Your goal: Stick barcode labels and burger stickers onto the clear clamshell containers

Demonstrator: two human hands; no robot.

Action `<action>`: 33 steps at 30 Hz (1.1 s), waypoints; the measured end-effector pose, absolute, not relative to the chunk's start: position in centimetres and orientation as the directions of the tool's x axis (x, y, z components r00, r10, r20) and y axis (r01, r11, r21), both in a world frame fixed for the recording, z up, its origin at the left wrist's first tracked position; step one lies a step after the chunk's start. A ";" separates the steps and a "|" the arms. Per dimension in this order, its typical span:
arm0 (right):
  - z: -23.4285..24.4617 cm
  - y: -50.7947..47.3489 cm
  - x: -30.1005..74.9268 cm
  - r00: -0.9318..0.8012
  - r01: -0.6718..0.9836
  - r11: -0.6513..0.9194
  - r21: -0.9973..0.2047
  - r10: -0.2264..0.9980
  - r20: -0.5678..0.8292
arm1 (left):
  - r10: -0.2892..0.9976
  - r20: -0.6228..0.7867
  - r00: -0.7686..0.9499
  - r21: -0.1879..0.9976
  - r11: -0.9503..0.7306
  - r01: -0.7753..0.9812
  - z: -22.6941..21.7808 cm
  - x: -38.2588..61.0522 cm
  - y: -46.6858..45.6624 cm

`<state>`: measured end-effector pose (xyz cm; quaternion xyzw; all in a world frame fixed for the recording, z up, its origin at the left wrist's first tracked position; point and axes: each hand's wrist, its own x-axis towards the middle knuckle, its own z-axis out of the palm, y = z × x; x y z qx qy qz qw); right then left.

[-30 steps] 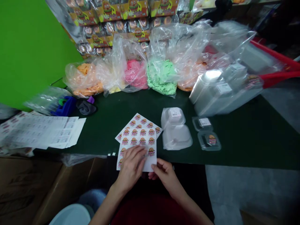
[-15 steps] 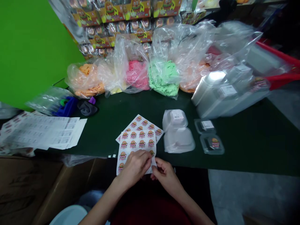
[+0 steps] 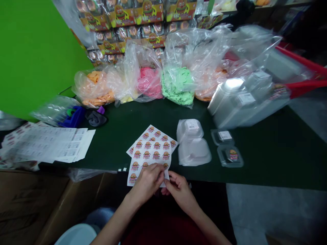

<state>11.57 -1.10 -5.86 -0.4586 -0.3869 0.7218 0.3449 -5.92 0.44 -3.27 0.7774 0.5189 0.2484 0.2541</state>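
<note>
A white sheet of burger stickers (image 3: 151, 154) hangs partly over the table's front edge, overlapping a second sticker sheet (image 3: 151, 130) turned at an angle beneath it. On the lower right part of the upper sheet lies my left hand (image 3: 150, 177), its fingers bent and pinched near a sticker; whether a sticker is between them is hidden. My right hand (image 3: 178, 189) grips the sheet's lower right edge between thumb and fingers. Just right of the sheets stands an open clear plastic clamshell box (image 3: 194, 153). Farther right is a smaller open clamshell (image 3: 230, 156) with a burger sticker on it.
Bags of orange, pink and green pieces (image 3: 178, 86) line the table's back. Stacked clear clamshells (image 3: 235, 102) stand at the right beside a red basket (image 3: 305, 86). Printed label sheets (image 3: 58, 143) and a blue tape dispenser (image 3: 73, 117) lie left. A white bucket (image 3: 76, 234) is below.
The upper sticker sheet has shifted slightly, its lower edge a little higher. Both hands keep nearly the same place and grip. The view has moved a little.
</note>
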 end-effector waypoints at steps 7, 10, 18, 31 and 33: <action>-6.2 -0.3 10.2 -0.315 -0.274 -0.567 -0.777 0.816 -0.485 | 0.972 0.102 -0.212 0.854 0.024 0.519 -4.7 -6.7 3.7; -6.0 0.0 10.4 -0.246 -0.241 -0.524 -0.817 0.847 -0.471 | 0.910 0.145 -0.387 0.866 0.073 0.495 -4.6 -7.8 4.8; -2.9 -2.0 12.5 -0.079 0.050 -0.189 -0.981 0.978 -0.193 | 0.813 0.572 -0.107 0.582 -0.310 0.752 -1.8 -4.2 -0.7; -0.4 -0.3 14.1 -0.304 -0.121 -0.208 -0.971 0.939 -0.163 | 0.986 0.147 0.078 0.823 -0.166 0.544 2.2 -5.7 -1.4; 0.2 -0.2 14.6 -0.346 -0.068 -0.169 -0.983 0.928 -0.136 | 0.985 0.070 0.157 0.861 -0.139 0.489 2.9 -5.8 -0.1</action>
